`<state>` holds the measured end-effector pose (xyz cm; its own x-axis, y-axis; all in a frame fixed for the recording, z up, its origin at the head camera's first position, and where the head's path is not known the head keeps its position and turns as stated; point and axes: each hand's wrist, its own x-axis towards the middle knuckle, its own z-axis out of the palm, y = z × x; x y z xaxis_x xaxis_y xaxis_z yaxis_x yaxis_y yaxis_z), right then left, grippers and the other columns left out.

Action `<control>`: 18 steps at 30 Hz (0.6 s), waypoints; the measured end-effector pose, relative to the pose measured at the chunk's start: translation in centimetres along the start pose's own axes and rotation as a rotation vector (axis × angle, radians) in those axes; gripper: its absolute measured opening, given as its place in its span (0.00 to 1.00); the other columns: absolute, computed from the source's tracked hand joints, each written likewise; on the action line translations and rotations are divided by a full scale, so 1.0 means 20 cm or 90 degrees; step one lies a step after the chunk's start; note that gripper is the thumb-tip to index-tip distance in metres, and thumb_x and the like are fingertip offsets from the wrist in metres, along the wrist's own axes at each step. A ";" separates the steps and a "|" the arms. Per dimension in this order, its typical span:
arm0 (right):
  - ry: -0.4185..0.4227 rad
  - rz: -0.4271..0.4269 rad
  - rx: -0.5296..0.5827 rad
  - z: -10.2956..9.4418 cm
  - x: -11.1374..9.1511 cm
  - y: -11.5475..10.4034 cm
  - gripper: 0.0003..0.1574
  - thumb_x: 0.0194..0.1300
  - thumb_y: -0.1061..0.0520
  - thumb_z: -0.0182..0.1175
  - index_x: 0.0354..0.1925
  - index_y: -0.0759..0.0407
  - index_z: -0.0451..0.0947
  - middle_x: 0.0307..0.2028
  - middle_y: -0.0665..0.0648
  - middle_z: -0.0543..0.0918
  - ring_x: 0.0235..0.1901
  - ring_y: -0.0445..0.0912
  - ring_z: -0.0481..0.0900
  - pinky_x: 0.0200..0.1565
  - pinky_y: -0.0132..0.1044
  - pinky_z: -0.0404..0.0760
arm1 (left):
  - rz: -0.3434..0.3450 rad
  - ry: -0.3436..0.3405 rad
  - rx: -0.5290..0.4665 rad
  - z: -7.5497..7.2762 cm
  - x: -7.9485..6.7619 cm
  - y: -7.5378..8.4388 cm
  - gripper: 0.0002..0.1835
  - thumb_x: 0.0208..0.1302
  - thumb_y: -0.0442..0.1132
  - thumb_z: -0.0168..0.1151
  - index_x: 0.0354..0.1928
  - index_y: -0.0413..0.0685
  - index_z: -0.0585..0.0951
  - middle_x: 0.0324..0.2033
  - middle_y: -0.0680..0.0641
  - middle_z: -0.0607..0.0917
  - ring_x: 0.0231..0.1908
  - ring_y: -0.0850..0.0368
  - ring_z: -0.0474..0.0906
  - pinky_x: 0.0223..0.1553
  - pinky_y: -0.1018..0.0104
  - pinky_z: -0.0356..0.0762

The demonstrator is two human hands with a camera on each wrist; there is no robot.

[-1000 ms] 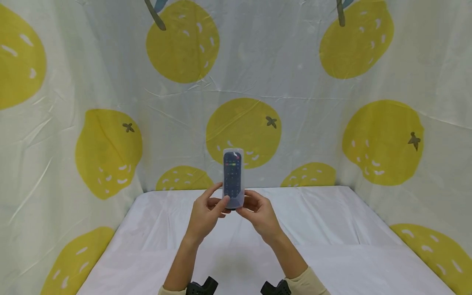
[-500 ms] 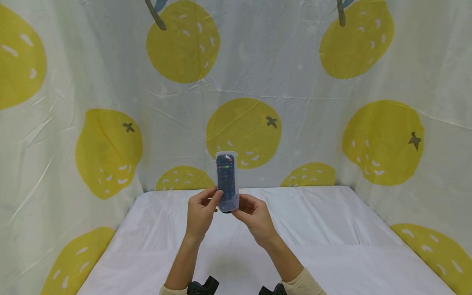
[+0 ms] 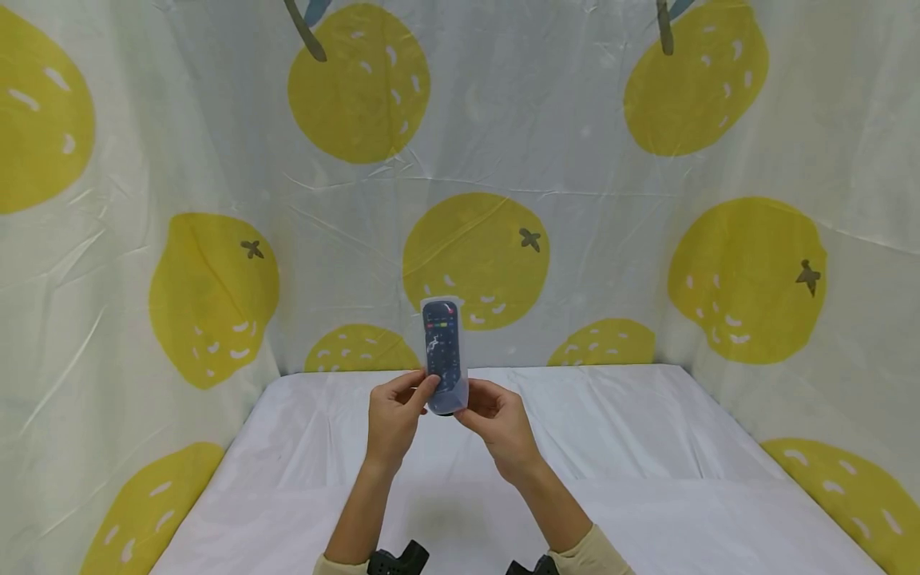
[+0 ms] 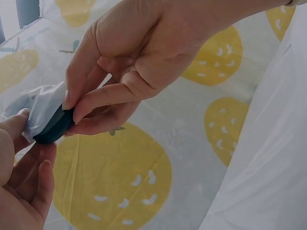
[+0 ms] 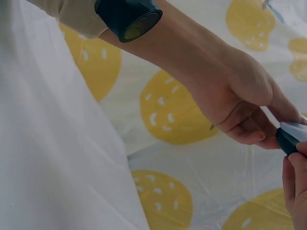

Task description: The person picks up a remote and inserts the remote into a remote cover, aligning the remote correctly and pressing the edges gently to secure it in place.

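Note:
A dark remote control stands nearly upright in front of me, inside a translucent plastic cover. My left hand grips its lower left side, thumb on the front. My right hand pinches the cover near the lower right corner. In the left wrist view, the right hand has its fingertips at the cover's mouth, where the remote's dark end shows; the left hand holds from the lower left. The right wrist view has the left hand reaching across and the right hand at the right edge.
A white-covered table lies below the hands. White curtains with yellow fruit prints hang behind and on both sides. Black cameras sit on both wrists, by beige sleeves.
Both hands first shifted slightly left and down with the remote control, which tilted a little. The left hand's fingers drew back toward its left edge. Since half a second ago little has moved.

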<state>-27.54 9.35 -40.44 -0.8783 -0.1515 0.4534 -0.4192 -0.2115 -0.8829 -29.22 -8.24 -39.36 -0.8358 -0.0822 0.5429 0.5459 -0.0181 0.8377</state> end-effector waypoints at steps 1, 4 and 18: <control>-0.004 0.000 0.000 0.00 0.00 0.00 0.26 0.66 0.72 0.66 0.62 0.73 0.77 0.53 0.69 0.84 0.51 0.56 0.85 0.54 0.44 0.83 | 0.001 -0.003 0.000 0.00 0.00 0.00 0.12 0.67 0.35 0.72 0.49 0.36 0.89 0.40 0.42 0.90 0.29 0.56 0.81 0.29 0.69 0.79; -0.026 0.002 -0.004 -0.01 0.00 0.00 0.28 0.66 0.71 0.66 0.64 0.73 0.75 0.54 0.69 0.83 0.51 0.55 0.85 0.54 0.43 0.83 | 0.010 -0.012 0.006 -0.01 0.00 0.00 0.12 0.68 0.36 0.72 0.50 0.36 0.89 0.40 0.42 0.90 0.30 0.55 0.81 0.30 0.69 0.80; 0.060 0.052 0.038 0.02 0.01 -0.01 0.16 0.76 0.58 0.62 0.49 0.72 0.73 0.41 0.68 0.87 0.40 0.54 0.89 0.44 0.49 0.87 | 0.065 -0.010 -0.002 -0.01 0.01 -0.01 0.12 0.65 0.32 0.72 0.49 0.34 0.88 0.36 0.40 0.90 0.31 0.57 0.86 0.30 0.70 0.82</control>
<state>-27.56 8.91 -40.06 -0.9278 -0.0798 0.3644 -0.3336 -0.2597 -0.9062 -29.54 -8.45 -39.48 -0.7765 -0.0680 0.6264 0.6285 -0.0135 0.7777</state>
